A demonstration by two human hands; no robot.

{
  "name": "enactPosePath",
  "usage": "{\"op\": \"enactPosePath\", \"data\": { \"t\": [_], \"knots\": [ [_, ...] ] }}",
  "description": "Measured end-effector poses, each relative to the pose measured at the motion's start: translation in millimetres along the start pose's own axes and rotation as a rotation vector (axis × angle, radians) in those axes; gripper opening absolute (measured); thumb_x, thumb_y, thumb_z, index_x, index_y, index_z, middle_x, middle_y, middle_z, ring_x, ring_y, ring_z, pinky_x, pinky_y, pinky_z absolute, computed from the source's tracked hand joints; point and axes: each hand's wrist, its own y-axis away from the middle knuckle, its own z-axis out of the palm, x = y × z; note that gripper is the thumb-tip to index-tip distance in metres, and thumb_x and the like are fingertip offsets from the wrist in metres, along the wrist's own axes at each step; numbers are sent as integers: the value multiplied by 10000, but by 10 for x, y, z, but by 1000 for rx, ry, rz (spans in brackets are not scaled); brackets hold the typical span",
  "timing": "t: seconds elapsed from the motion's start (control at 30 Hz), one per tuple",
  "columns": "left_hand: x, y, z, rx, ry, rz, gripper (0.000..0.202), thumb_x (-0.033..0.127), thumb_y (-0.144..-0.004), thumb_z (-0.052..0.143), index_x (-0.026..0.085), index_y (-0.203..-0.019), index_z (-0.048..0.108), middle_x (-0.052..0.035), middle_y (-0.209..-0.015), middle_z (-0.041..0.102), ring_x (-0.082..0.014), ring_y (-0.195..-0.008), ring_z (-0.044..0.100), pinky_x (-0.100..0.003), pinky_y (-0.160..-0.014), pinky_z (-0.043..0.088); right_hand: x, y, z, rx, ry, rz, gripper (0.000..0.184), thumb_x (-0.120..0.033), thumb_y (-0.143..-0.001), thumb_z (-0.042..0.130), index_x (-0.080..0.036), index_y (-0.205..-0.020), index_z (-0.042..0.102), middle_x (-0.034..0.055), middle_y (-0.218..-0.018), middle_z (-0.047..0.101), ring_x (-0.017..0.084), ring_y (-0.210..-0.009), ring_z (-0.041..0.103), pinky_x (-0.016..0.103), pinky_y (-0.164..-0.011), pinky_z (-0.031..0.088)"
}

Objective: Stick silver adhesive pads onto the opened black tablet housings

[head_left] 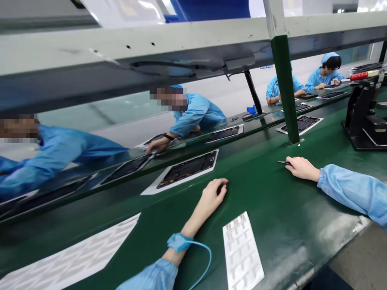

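My left hand (211,198) rests on the green bench top (272,209), fingers curled under, nothing visible in them. A blue wrist strap (179,241) with a coiled cord circles that wrist. My right hand (300,167) lies further right, fingers pinched on thin dark tweezers (284,162) that point left. An opened tablet chassis on a white frame (184,170) lies just beyond my left hand. A white sheet of small stickers (242,253) lies near the front edge, between my arms.
A larger white sheet (75,257) lies at the front left. More opened tablets (302,123) sit along the belt. A green post (284,88) stands ahead, and a black press fixture (365,117) at the right. Several people in blue coats work across the line.
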Motion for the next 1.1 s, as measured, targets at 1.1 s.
{"op": "enactPosePath", "data": {
  "t": [1.1],
  "knots": [
    [716,531,-417,-332,336,581,251,137,-975,368,205,-1156,528,-101,-1106,566,-232,-1069,493,-341,-887,466,-10,-1732,232,227,340,421,309,-297,-939,579,-157,-1213,565,105,-1246,566,239,-1055,595,446,-881,512]
  ]
}}
